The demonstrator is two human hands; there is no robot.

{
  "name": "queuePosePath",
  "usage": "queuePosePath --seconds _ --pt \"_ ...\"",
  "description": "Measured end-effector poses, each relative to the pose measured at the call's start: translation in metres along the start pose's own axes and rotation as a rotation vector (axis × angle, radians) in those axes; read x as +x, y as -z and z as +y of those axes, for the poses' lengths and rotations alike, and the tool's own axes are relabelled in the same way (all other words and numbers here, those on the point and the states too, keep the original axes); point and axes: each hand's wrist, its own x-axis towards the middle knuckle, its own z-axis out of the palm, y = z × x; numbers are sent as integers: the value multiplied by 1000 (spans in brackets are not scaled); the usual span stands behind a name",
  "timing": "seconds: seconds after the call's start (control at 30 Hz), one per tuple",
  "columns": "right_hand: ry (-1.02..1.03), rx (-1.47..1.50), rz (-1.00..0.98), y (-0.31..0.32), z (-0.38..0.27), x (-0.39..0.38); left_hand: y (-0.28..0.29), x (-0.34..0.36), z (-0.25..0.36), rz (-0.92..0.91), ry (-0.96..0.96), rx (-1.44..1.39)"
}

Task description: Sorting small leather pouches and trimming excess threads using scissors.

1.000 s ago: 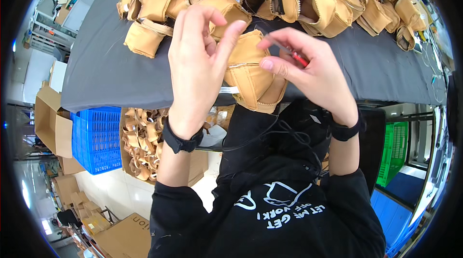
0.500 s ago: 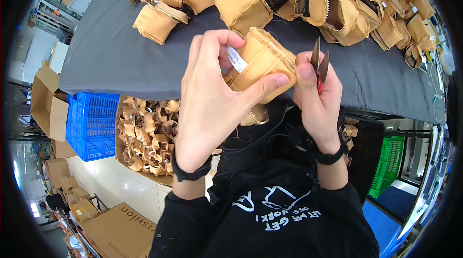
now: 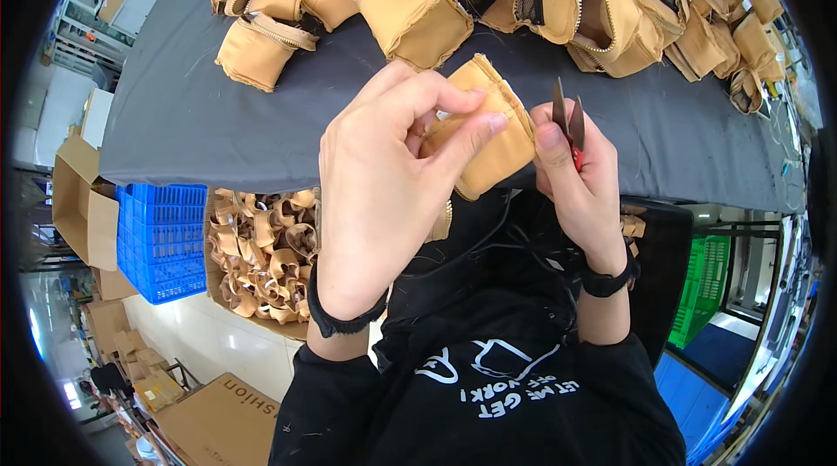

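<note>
We note the change first: half a second ago the left thumb lay flat along the tan pouch (image 3: 501, 148) and a white label stood out beside it; now the thumb has drawn back, its tip meeting the index finger, and the label is mostly covered. The left hand (image 3: 375, 152) thus grips the pouch from its left side in a close pinch; we cannot tell whether a thread or a fold of cloth lies between the tips. The right hand (image 3: 580, 174) remains curled around the red-handled scissors (image 3: 560, 107), its thumb at the pouch's right edge, apparently touching; a firm grasp of the cloth there is not certain. The blades point up, spread apart and free of the cloth, so we judge that this moment is one of handling and not of cutting. The pouch is in the air between both hands, in front of the near edge of the dark-covered table (image 3: 218, 135). Materials: tan woven cloth, fairly stiff, boxy with rounded corners; raw, slightly frayed seam allowances stand up as ridges. Blades are dark grey, slim and tapered. Across the table, similar pouches (image 3: 414, 26) lie heaped, with pale toothed zips curving round their openings and black mesh showing in some.
</note>
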Motion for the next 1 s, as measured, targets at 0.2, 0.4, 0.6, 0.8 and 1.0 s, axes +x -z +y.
queuePosePath --seconds 0.2,0.4,0.6,0.8,1.0 --pt "18 -63 -64 11 2 -6 4 -1 10 -95 42 76" --pt "44 -211 43 14 2 -14 -4 -6 8 -130 10 92" --pt "163 -338 181 18 -8 -28 -7 -4 9 -143 32 83" --pt "139 -571 236 12 -23 -34 -12 -8 7 -2 -152 310" --pt "272 -608 225 8 -19 -34 -18 -12 5 1 -237 267"
